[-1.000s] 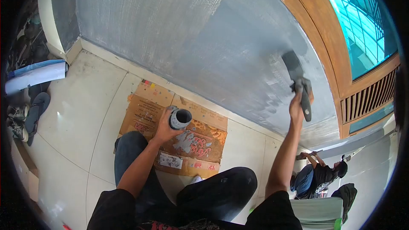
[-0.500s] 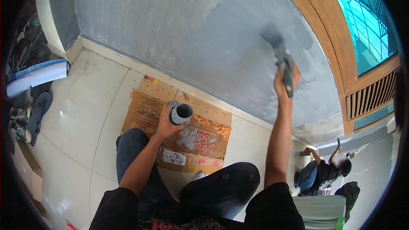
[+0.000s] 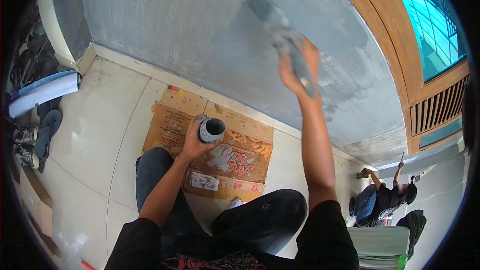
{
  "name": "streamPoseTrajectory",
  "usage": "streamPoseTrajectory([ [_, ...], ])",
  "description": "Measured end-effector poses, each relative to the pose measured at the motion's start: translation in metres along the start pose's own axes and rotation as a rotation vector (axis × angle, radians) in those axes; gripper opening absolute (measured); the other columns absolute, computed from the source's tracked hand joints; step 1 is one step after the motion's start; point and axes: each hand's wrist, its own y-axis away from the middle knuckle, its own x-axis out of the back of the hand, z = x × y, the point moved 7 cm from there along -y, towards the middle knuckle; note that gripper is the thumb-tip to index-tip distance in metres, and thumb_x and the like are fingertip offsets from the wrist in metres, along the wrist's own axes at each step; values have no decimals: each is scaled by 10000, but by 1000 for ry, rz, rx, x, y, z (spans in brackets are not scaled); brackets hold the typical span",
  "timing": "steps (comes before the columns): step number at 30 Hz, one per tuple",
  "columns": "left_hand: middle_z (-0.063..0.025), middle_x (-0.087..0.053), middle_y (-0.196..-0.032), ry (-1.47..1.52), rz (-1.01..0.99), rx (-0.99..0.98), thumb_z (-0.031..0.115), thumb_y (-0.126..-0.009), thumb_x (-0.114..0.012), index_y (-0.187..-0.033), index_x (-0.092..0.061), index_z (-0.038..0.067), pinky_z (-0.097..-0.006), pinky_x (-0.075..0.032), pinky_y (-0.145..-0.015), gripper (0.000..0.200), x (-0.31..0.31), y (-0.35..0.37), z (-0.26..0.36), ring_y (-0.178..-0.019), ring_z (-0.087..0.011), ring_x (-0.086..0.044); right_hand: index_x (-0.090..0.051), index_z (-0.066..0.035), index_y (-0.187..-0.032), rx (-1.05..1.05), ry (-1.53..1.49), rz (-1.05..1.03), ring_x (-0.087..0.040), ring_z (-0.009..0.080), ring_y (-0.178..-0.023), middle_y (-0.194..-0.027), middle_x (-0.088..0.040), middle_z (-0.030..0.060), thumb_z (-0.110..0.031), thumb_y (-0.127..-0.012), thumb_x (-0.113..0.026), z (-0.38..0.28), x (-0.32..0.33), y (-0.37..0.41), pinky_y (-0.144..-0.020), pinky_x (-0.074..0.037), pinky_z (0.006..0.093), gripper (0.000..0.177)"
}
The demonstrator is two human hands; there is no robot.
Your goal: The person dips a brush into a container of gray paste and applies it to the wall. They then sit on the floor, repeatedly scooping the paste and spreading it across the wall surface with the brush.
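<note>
My right hand [image 3: 302, 67] is closed round the handle of a paintbrush [image 3: 263, 10], whose bristles are against or close to the grey wall [image 3: 200, 25]; motion blurs them. Low over the floor, my left hand [image 3: 191, 142] wraps round a paint-smeared cup [image 3: 214, 128] with a dark inside. What the cup contains is too dark to make out. Below it lies a flattened cardboard sheet [image 3: 165, 127] with printed lettering and grey paint splotches. The wall has streaky, lighter areas and smoother, darker grey ones.
A wooden frame [image 3: 385, 35] with a blue-tinted window and a slatted vent borders the wall on the right. Another person [image 3: 382, 197] works farther along, arms raised. Shoes [image 3: 27, 145], a rolled sheet [image 3: 45, 92] and a cardboard box [image 3: 37, 202] lie at the left.
My right hand has swept the paintbrush left and upward across the wall. My left hand and the cup have barely moved.
</note>
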Motion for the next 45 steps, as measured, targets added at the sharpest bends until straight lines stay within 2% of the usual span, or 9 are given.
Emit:
streamPoseTrajectory([
  [4,-180,-520,-1268,24,28,31,154,-603,-908,-1328,-515,26,-481,-468,-1012,835,2,-1,1,-1207,-367,-552,-673,-58,-1070,-35,35,34,-692,374,-813,-932,-705,153,11,-824,-606,23,-9,-2,-716,-557,384,264],
  [15,-196,-510,-1239,64,-6,35,134,-596,-897,-1315,-495,-2,-478,-476,-984,835,-12,-2,0,-1162,-380,-565,-676,33,-1035,-533,394,78,-660,299,-705,-800,-666,166,-192,-991,-583,98,164,176,-678,-515,368,248],
  [23,-191,-504,-1211,-48,3,-30,180,-602,-933,-1291,-505,0,-475,-477,-978,831,-3,0,9,-1156,-380,-556,-669,-17,-985,33,50,72,-685,328,-745,-882,-694,145,-85,-884,-611,13,9,46,-691,-537,372,135],
  [27,-182,-499,-1204,92,21,53,177,-600,-933,-1292,-507,3,-475,-479,-976,830,-3,1,-9,-1152,-375,-557,-668,-28,-1015,-42,-82,-12,-687,342,-752,-894,-694,147,-52,-865,-605,27,-34,19,-685,-547,390,164],
  [33,-178,-503,-1207,73,-1,45,110,-612,-883,-1307,-499,1,-470,-478,-973,802,-5,-3,10,-1147,-369,-563,-679,-11,-1053,-142,372,50,-686,350,-771,-902,-679,197,-47,-849,-636,104,78,137,-698,-550,411,211],
  [35,-177,-513,-1206,104,13,60,111,-616,-881,-1320,-487,6,-471,-472,-979,813,-8,-3,2,-1148,-366,-567,-679,-10,-1033,-462,282,61,-684,326,-744,-841,-673,174,-104,-928,-606,130,130,186,-692,-541,386,160],
  [39,-179,-522,-1208,75,-30,41,128,-615,-883,-1327,-481,10,-478,-467,-983,826,-17,-1,2,-1153,-369,-568,-674,-9,-1032,-554,369,15,-682,314,-745,-808,-668,150,-141,-969,-579,123,169,219,-685,-534,368,174],
  [44,-182,-523,-1223,44,-37,78,163,-611,-901,-1339,-476,-2,-478,-463,-998,859,-17,-1,0,-1176,-371,-561,-677,-14,-1107,-44,237,24,-697,286,-716,-905,-710,154,-140,-971,-574,55,90,150,-690,-571,367,212],
  [45,-182,-523,-1223,35,-39,79,163,-611,-901,-1339,-476,-2,-478,-463,-998,859,-17,1,-3,-1176,-371,-561,-672,-33,-1095,-11,148,28,-704,289,-793,-947,-707,151,-42,-877,-591,53,62,135,-724,-582,372,233],
])
